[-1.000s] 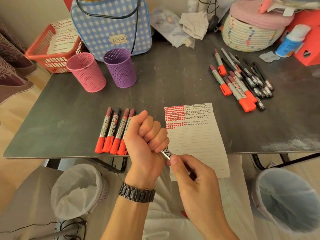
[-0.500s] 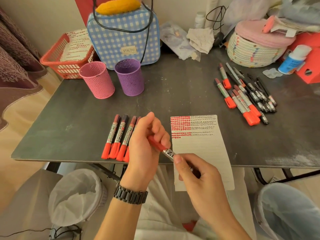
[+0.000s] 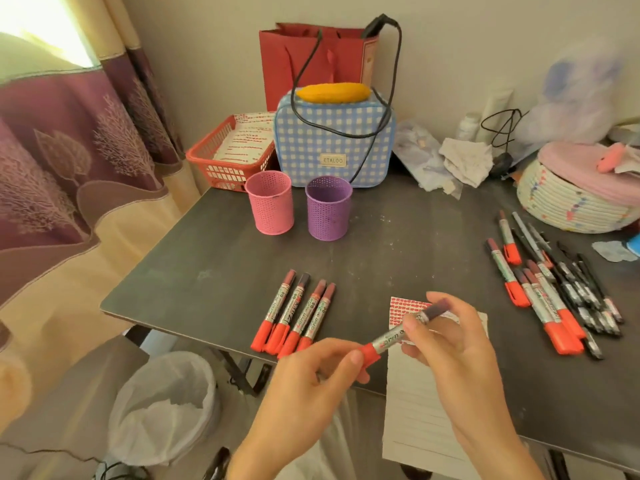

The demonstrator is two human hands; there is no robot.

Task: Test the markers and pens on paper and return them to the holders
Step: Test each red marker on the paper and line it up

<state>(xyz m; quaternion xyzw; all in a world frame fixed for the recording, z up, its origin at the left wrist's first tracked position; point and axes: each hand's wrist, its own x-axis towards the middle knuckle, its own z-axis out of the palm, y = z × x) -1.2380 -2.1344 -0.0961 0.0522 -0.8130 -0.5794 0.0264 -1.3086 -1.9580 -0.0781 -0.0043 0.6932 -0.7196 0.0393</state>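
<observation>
A silver marker (image 3: 398, 336) with a red cap is held in the air above the table's front edge. My left hand (image 3: 311, 386) pinches its red cap end, and my right hand (image 3: 453, 351) grips its barrel near the dark far end. Beneath them lies the lined paper (image 3: 419, 414), with red test marks at its top. Several capped red markers (image 3: 294, 317) lie in a row to the left. A pile of red markers and black pens (image 3: 554, 289) lies at the right. The pink holder (image 3: 270, 201) and purple holder (image 3: 328, 207) stand behind.
A blue checked bag (image 3: 334, 140) and a red basket (image 3: 221, 157) stand behind the holders. A woven basket (image 3: 568, 206) sits at the far right. A lined bin (image 3: 166, 407) is on the floor below the table's left front edge (image 3: 173, 323).
The marker has been raised and turned; its red cap end now shows in my left fingers, and my right hand has moved up the barrel. The camera has tilted upward.
</observation>
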